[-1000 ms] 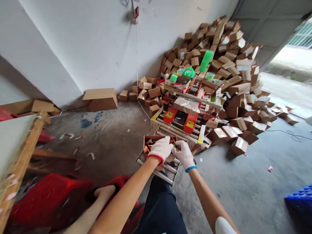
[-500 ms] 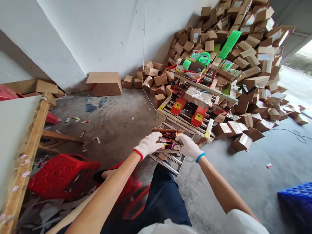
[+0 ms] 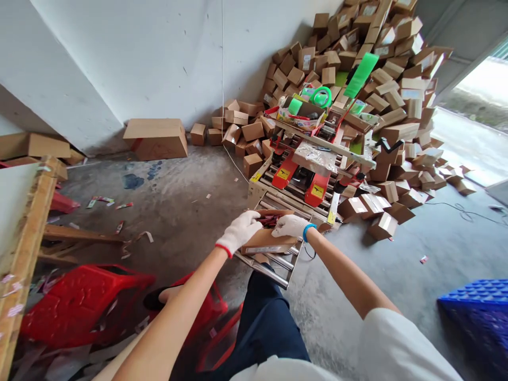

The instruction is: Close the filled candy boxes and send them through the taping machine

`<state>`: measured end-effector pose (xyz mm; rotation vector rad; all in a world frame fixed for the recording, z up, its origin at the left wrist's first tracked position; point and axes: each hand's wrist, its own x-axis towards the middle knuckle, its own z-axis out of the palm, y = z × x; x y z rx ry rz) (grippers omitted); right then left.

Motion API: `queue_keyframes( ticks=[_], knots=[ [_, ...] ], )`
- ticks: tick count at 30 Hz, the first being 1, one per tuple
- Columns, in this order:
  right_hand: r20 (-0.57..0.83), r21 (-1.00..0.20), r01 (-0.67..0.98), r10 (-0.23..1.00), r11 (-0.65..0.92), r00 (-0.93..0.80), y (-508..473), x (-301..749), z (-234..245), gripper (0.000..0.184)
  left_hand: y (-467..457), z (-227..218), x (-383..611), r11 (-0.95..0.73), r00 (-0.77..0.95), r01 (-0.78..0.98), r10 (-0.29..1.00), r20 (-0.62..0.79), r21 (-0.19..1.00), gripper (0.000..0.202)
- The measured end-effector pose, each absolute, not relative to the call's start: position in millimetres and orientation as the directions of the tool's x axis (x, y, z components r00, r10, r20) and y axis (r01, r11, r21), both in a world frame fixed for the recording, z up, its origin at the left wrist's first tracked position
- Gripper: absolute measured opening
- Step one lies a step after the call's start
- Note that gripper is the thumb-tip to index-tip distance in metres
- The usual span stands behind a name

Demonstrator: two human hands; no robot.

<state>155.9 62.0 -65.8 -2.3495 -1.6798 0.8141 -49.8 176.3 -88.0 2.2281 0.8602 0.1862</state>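
An open cardboard box (image 3: 273, 248) rests on a short roller conveyor (image 3: 280, 275) in front of me. Small dark red packets (image 3: 270, 220) show inside it, partly covered by the near flap (image 3: 264, 239). My left hand (image 3: 243, 230), in a white glove with a red cuff, grips the left end of the box with its fingers over the edge. Across the right part of the opening lies my right hand (image 3: 291, 226), gloved with a blue cuff, its fingers curled onto the near flap. Some of its fingertips are hard to make out.
Beyond the box stands a red carton-sealing machine (image 3: 301, 174) with green tape (image 3: 321, 97) on top. Cardboard boxes (image 3: 381, 100) are heaped behind it. Red plastic stools (image 3: 79, 307) are at lower left, beside another person's foot (image 3: 153, 299). A blue pallet (image 3: 476, 301) lies at right.
The box's near flap has come inward over part of the packets. My right hand has moved left from the box's right end onto that flap; my left hand still holds the left end.
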Motion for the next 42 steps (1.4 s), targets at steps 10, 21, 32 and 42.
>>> queue_keyframes(
  ticks=[10,21,32,42],
  knots=[
    [-0.126,-0.421,0.756,0.857,-0.502,0.499,30.5,132.2,-77.0,0.036,158.8,-115.7,-79.4,-0.114,0.601,0.478,0.765,-0.230,0.871,0.087],
    [-0.159,-0.174,0.873,0.888,-0.456,0.432,87.7,99.6,-79.4,0.018,176.9,-135.7,-72.4,-0.198,0.601,0.469,0.786,-0.147,0.861,0.069],
    [0.396,-0.304,0.922,0.848,-0.240,0.351,65.3,84.3,-70.7,0.080,182.1,-133.4,-73.8,-0.177,0.606,0.432,0.783,-0.139,0.884,0.078],
    [0.198,-0.145,0.989,0.979,-0.025,0.053,5.1,98.4,-109.3,0.069,166.9,-147.8,-78.2,-0.228,0.557,0.521,0.821,-0.125,0.822,0.074]
  ],
)
